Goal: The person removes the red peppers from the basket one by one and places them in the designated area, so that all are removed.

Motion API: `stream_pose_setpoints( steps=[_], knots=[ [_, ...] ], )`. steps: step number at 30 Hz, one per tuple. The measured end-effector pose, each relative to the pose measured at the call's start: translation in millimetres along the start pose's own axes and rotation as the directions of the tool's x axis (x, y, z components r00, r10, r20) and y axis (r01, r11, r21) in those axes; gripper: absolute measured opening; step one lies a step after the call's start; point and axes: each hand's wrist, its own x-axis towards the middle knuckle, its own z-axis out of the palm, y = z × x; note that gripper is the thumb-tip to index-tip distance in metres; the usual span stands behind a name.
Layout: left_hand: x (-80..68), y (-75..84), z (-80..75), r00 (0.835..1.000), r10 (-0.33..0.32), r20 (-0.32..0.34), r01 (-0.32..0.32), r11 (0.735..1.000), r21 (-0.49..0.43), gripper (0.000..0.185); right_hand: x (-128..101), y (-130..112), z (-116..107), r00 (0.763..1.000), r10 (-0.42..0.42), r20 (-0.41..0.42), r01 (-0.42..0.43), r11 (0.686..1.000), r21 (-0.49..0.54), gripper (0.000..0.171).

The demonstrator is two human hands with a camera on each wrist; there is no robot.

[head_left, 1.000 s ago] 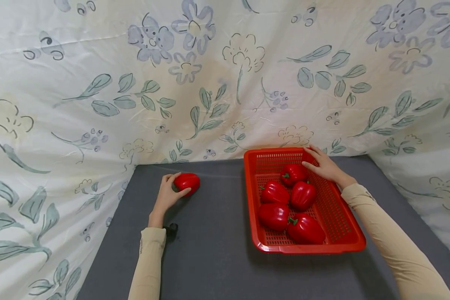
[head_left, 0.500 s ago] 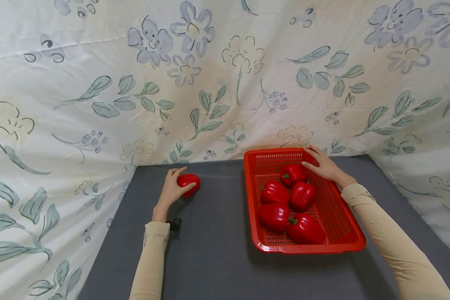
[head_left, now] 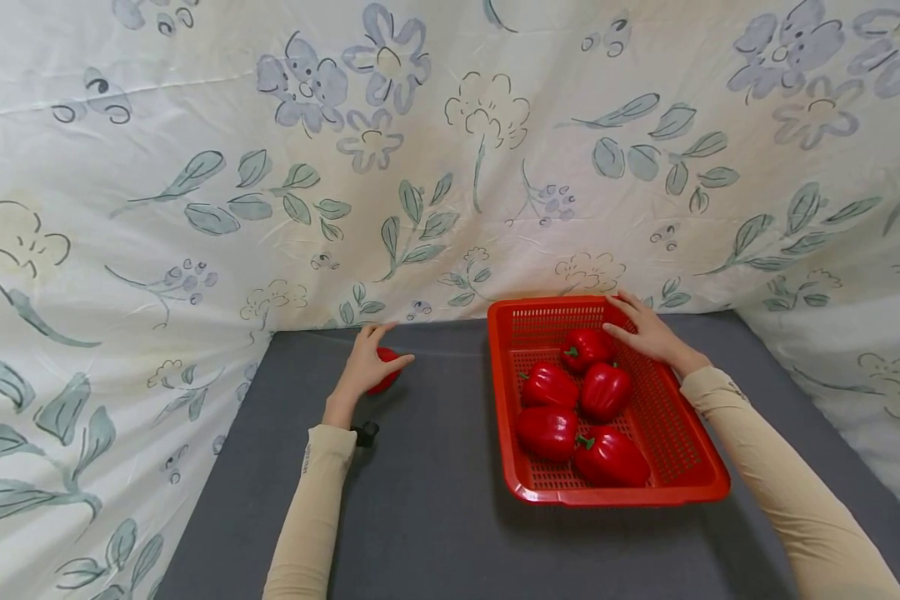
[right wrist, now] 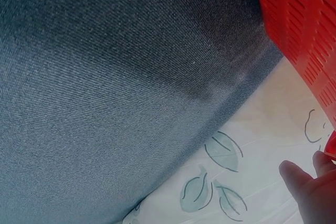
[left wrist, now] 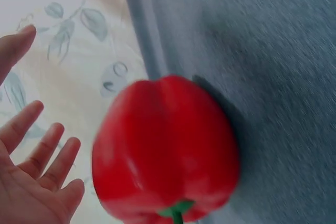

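A red bell pepper [head_left: 382, 383] lies on the dark grey table, partly hidden under my left hand [head_left: 363, 367]. In the left wrist view the fingers of that hand are spread, apart from the pepper, whose green stem [left wrist: 178, 211] points toward the camera. My right hand [head_left: 654, 337] rests at the back right corner of a red plastic basket [head_left: 498, 375]. Its thumb reaches over the inside and its index finger lies at the back rim. The right wrist view catches only some fingertips [right wrist: 294, 177] near the basket's outer wall; the remaining fingers are hidden.
Several red bell peppers [head_left: 606, 392] lie in the basket. Floral cloth [head_left: 420, 167] hangs behind the table [head_left: 435, 500] and along its sides. A small black device [head_left: 366, 433] sits at the left wrist.
My left hand has moved rightward and slightly away over the lone pepper, covering more of it, with its fingers spreading wider. The right hand and the basket have stayed in place.
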Motion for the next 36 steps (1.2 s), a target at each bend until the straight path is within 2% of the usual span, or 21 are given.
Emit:
stream_pose_setpoints(
  steps=[9, 13, 21, 30, 36],
  knots=[
    [14.0, 18.9, 15.2, 0.996, 0.086, 0.04, -0.085, 0.996, -0.025, 0.069, 0.5, 0.1, -0.4, 1.0, -0.001, 0.001, 0.001, 1.0, 0.009, 0.071],
    [21.4, 27.8, 22.0, 0.991, 0.12, 0.054, -0.12, 0.993, -0.007, 0.069, 0.7, 0.0, -0.4, 1.0, -0.002, 0.0, 0.002, 1.0, 0.015, 0.071],
    [33.1, 50.5, 32.7, 0.985, 0.143, 0.096, -0.148, 0.988, 0.045, 0.069, 0.6, 0.9, -0.1, 1.0, -0.009, -0.006, 0.009, 1.0, 0.006, 0.07],
    [47.2, 76.9, 39.0, 0.965, 0.209, 0.156, -0.216, 0.976, 0.028, 0.072, -0.7, -0.3, -0.6, 1.0, -0.004, -0.008, 0.004, 1.0, -0.003, 0.071],
    [55.7, 98.3, 41.4, 0.953, 0.221, 0.209, -0.232, 0.972, 0.03, 0.073, 0.0, -1.0, -0.2, 1.0, 0.002, -0.01, -0.002, 1.0, 0.0, 0.071]
  ],
)
